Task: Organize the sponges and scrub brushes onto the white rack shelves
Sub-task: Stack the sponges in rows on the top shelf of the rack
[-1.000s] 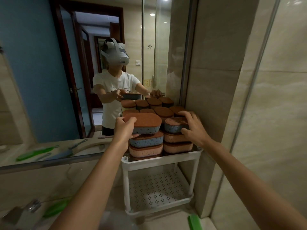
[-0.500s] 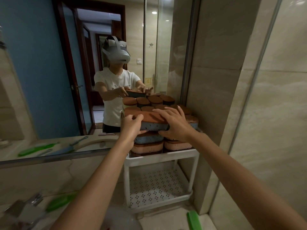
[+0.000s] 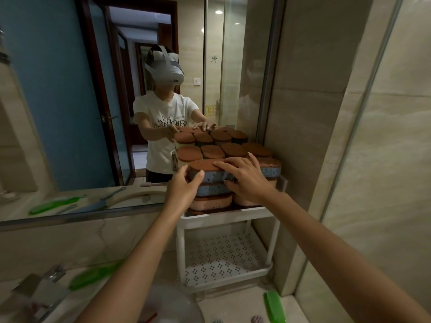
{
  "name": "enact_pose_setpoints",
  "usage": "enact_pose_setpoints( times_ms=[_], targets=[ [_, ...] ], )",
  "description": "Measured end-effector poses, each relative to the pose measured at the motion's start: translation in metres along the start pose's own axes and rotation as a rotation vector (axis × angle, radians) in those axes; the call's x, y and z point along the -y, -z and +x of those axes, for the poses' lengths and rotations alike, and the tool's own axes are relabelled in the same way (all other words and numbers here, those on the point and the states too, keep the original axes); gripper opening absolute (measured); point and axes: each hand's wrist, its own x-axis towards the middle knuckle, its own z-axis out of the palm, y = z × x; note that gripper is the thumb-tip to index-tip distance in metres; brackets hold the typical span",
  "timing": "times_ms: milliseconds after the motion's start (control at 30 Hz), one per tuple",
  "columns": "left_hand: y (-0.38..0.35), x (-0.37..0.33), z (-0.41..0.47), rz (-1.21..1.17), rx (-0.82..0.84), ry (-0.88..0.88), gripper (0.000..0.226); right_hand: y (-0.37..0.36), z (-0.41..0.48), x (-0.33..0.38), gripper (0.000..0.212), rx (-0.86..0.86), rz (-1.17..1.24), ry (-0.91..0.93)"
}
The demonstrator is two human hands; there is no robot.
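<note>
A white rack (image 3: 224,217) stands against the mirror, its top shelf packed with stacks of blue and pink sponges with brown scrub tops. The topmost blue sponge (image 3: 205,166) lies on the left front stack (image 3: 210,202). My left hand (image 3: 183,188) grips its left end, thumb on the front face. My right hand (image 3: 245,180) lies on top of that sponge with straight, spread fingers, next to the right stack (image 3: 271,170). The rack's perforated lower shelf (image 3: 224,255) holds nothing. A green scrub brush (image 3: 274,306) lies on the counter at bottom right.
A second green brush (image 3: 93,276), blurred, lies on the counter at the left beside a chrome faucet (image 3: 35,287). A clear bowl (image 3: 170,304) sits low in the middle. The mirror doubles the sponges. A tiled wall closes in the rack's right side.
My right hand has left the right stack and moved left onto the top blue sponge. My left hand keeps its hold as the sponge settles on the left stack.
</note>
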Motion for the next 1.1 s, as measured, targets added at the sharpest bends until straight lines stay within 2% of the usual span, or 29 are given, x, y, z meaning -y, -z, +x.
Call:
enact_pose_setpoints(
  times_ms=[133, 433, 567, 667, 767, 833, 967, 1100],
  targets=[
    [-0.005, 0.012, -0.002, 0.070, -0.028, -0.063, 0.056, -0.008, -0.003, 0.001, 0.053, -0.062, -0.004, 0.008],
    [-0.010, 0.019, 0.003, 0.127, -0.093, -0.103, 0.049, -0.021, -0.005, 0.003, 0.045, -0.159, -0.023, 0.002],
    [-0.013, 0.018, -0.001, 0.188, -0.165, -0.112, 0.061, -0.020, -0.009, 0.001, 0.054, -0.211, 0.044, -0.004],
    [-0.016, 0.008, -0.010, 0.309, -0.345, -0.316, 0.061, -0.009, -0.019, -0.008, 0.055, -0.380, 0.237, -0.166],
    [-0.031, -0.013, -0.013, 0.490, -0.395, -0.641, 0.045, -0.002, -0.035, -0.023, 0.053, -0.579, 0.476, -0.426],
    [-0.047, -0.029, -0.008, 0.653, -0.311, -0.756, 0.044, -0.002, -0.043, -0.031, 0.051, -0.575, 0.571, -0.575],
    [-0.069, -0.053, 0.007, 0.974, 0.076, -0.591, 0.063, -0.006, -0.050, -0.041, 0.058, -0.460, 0.769, -0.716],
    [-0.076, -0.060, 0.024, 1.110, 0.208, -0.524, 0.073, -0.005, -0.048, -0.050, 0.057, -0.423, 0.932, -0.746]
  ],
)
